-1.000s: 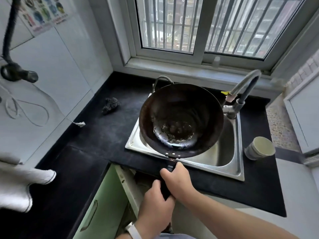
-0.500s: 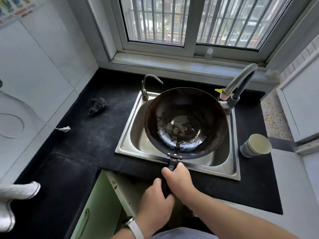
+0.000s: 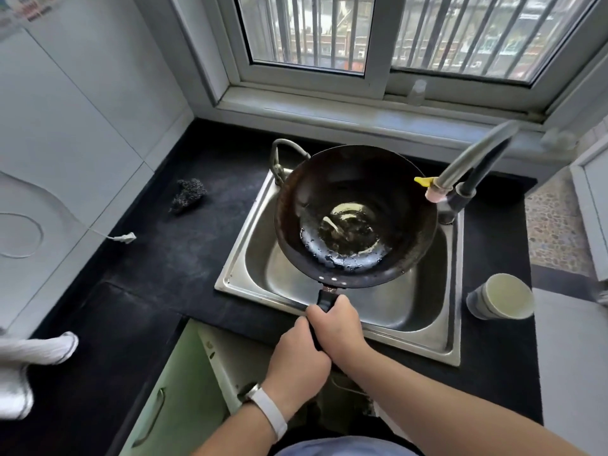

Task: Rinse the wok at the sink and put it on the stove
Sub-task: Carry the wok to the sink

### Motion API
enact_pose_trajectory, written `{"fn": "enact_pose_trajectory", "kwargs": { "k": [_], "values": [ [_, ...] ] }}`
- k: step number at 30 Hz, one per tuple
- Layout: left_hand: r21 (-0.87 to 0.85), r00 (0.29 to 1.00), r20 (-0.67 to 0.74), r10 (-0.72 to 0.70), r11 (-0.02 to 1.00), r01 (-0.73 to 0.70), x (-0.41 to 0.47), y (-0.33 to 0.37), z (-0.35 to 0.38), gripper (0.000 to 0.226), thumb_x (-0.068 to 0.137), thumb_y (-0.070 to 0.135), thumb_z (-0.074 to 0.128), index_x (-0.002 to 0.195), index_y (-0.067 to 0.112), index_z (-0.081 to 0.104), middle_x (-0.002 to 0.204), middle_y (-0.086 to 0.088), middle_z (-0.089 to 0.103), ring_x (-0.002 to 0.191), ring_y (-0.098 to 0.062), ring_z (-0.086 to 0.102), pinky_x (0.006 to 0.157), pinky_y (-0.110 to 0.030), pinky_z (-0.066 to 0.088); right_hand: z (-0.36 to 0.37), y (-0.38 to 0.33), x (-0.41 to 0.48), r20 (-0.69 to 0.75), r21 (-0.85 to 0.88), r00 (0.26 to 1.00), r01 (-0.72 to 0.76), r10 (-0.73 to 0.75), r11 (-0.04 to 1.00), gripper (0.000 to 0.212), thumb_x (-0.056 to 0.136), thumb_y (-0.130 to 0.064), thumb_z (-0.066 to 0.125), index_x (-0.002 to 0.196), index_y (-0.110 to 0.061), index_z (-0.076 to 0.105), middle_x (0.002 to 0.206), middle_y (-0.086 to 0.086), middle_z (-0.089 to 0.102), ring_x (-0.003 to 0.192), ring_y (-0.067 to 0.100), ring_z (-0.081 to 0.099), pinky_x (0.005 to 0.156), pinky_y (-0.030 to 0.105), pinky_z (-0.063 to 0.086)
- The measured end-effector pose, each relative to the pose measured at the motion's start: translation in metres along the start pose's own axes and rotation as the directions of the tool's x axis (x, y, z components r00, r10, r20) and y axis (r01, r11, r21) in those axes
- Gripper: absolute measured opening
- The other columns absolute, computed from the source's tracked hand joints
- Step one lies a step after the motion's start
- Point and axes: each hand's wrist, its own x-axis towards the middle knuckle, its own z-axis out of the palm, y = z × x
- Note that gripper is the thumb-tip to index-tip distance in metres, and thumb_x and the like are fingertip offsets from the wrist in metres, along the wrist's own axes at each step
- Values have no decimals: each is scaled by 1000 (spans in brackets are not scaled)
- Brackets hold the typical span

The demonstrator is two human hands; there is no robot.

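Over the sink (image 3: 411,311), just beyond the grip, the wok (image 3: 355,205) is hanging above the basin. Both hands are still holding its black handle (image 3: 325,299): the right grip (image 3: 339,327) is wrapping it nearer the bowl, and the left grip (image 3: 296,360) is closing round it just behind. The water inside is now swirling into a pale streak (half a second ago it was lying dark and bubbly). Far up-left of the grip, a poster edge (image 3: 33,8) is showing red print, too blurred to read.
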Motion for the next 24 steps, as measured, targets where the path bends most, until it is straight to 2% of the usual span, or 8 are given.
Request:
{"fn": "enact_pose_trajectory", "kwargs": {
  "k": [5,10,14,18,20,22,24],
  "values": [
    [-71,996,-88,5,997,-11,6,-3,-1,15,77,17,59,91,22,58,86,5,69,83,-18,65,74,-41,57,-2,-5,10,34,-23,998,61,-60,998,23,77,-30,62,78,-13,47,70,-1,55,61,17,48,56,33,38],
    [-34,992,-117,50,998,-54,10,-11,-9,9,82,29,63,83,23,58,80,4,69,77,-18,65,66,-35,53,-5,-2,13,75,-88,993,97,-91,991,32,80,-45,65,85,-14,55,79,-3,63,71,14,58,61,33,44],
    [-52,993,-110,48,997,-54,13,-11,-8,21,84,29,63,69,20,51,67,1,64,62,-16,56,54,-31,41,-15,5,18,120,-185,984,155,-134,970,35,87,-52,61,87,-18,55,79,-6,61,73,13,57,61,30,40],
    [-43,992,-121,36,998,-42,16,-15,-4,25,85,27,64,68,17,50,62,0,59,58,-18,53,51,-31,38,-32,14,25,222,-247,964,199,-144,949,29,92,-51,56,94,-22,57,84,-6,65,81,15,61,74,34,48],
    [-35,991,-130,18,999,-22,19,-19,-5,26,85,25,64,67,16,48,59,1,55,55,-18,49,50,-31,36,-45,22,26,249,-267,959,202,-135,942,28,93,-51,56,94,-23,59,81,-8,64,79,13,60,73,33,47],
    [-25,991,-134,-2,1000,-1,22,-22,-8,29,86,24,63,66,16,44,58,2,52,53,-17,47,48,-30,34,-63,29,27,222,-277,966,194,-134,941,25,93,-46,57,91,-22,61,77,-7,64,75,13,60,70,32,47],
    [-5,991,-134,-20,1000,19,25,-25,-11,29,87,23,63,66,15,43,58,1,53,52,-18,46,47,-30,34,-85,33,30,111,-256,983,172,-148,951,19,93,-37,58,86,-19,62,74,-5,65,73,16,60,71,35,50]
  ]
}}
